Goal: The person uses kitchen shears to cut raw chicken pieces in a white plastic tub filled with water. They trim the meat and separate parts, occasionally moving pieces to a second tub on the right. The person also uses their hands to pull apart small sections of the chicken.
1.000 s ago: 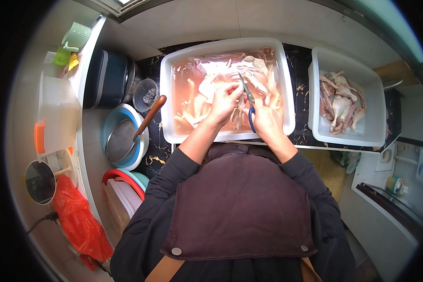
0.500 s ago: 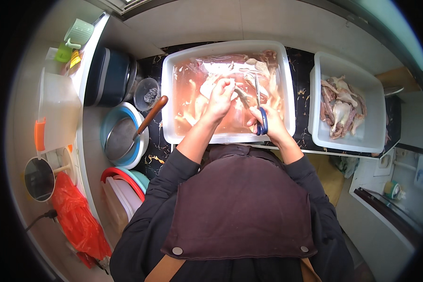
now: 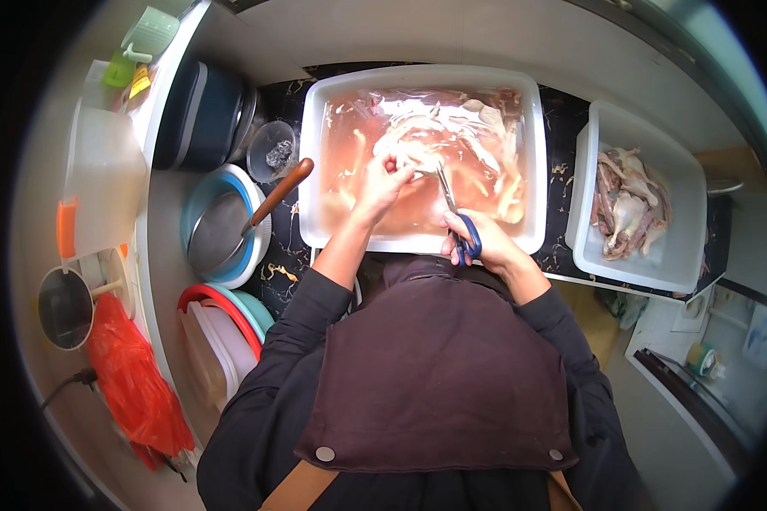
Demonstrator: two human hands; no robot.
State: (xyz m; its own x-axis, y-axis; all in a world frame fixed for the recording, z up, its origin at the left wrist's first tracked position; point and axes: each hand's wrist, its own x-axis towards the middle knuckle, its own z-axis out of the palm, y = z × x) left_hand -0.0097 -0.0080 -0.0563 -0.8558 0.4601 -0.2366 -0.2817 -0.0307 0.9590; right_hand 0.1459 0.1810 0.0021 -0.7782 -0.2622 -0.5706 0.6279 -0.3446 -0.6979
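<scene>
A large white plastic tub holds pinkish, cloudy water with pale poultry pieces lying in it. Above its left-middle part, my left hand is closed in a pinch on a pale poultry piece, mostly glared out by the light. My right hand, at the tub's near edge, grips blue-handled scissors by their loops. The blades point away from me, their tips beside the pinched piece; whether they touch it, I cannot tell.
To the right, a second white tub contains several poultry pieces with legs. On the left are a wooden-handled pan in a blue-and-white basin, a clear bowl with a metal scourer, stacked basins and a dark blue container.
Both hands have come slightly nearer to me, the left also moving left. The scissors have drawn back and tilted leftward. The poultry in the water has shifted.
</scene>
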